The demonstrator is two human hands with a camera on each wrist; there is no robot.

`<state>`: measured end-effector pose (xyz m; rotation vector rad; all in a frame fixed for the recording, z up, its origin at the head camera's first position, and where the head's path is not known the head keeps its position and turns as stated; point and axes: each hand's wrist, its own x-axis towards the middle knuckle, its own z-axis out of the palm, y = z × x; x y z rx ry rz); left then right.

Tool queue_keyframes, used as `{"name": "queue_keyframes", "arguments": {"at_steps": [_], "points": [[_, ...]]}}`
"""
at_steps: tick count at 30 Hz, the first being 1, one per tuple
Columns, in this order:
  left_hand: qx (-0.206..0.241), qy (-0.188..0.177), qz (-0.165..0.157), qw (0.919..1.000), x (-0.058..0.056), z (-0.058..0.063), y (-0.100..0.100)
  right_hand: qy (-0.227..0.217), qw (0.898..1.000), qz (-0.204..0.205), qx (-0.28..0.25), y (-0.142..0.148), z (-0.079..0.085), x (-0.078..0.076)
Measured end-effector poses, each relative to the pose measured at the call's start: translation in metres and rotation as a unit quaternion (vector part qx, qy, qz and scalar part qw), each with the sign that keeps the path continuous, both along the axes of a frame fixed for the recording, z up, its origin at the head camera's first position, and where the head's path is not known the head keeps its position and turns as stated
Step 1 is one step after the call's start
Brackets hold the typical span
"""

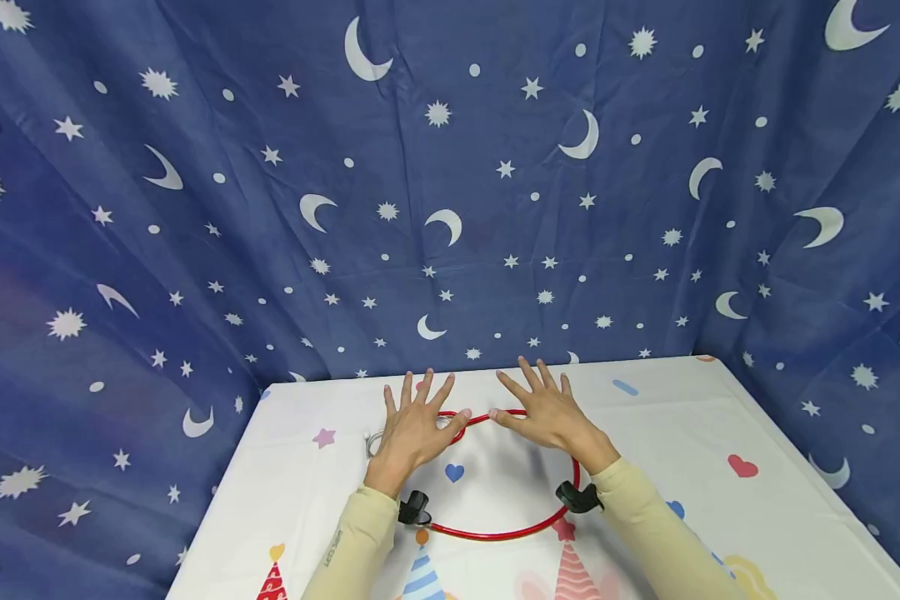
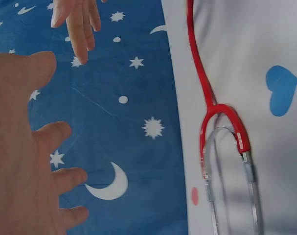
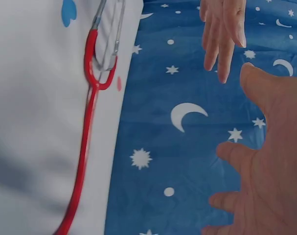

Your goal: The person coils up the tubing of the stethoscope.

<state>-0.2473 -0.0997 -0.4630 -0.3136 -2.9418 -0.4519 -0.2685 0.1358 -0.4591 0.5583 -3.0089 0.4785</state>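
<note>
A stethoscope with red tubing [image 1: 495, 536] lies in a loop on the white table. Its red Y-joint [image 2: 217, 108] and grey metal ear tubes [image 2: 253, 196] show in the left wrist view, and the same fork [image 3: 95, 83] in the right wrist view. My left hand [image 1: 414, 429] is held above the ear-tube side with fingers spread, partly hiding it. Over the far right part of the loop, my right hand [image 1: 551, 414] is spread the same way. Both hands hold nothing, thumbs pointing toward each other. The chest piece is not plainly visible.
The white tablecloth [image 1: 690, 417] carries printed hearts, stars and party hats. Behind the table's far edge hangs a blue curtain [image 1: 495, 233] with moons and stars, which also runs along both sides. A black wrist strap mount [image 1: 577, 497] sits at the right wrist.
</note>
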Motion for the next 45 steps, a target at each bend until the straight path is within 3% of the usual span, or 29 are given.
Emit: {"name": "queue_keyframes", "arguments": {"at_steps": [15, 27, 45], "points": [[0.021, -0.018, 0.002, 0.9996, -0.007, -0.024, -0.007, -0.032, 0.999, -0.012, 0.008, 0.001, -0.023, -0.008], [0.025, -0.062, 0.006, 0.9977, -0.012, -0.047, -0.016, -0.057, 0.998, -0.016, 0.009, -0.002, -0.043, -0.011], [0.051, -0.119, 0.004, 0.9916, -0.017, -0.06, -0.027, -0.101, 0.995, -0.019, 0.017, -0.006, -0.052, -0.017]]}}
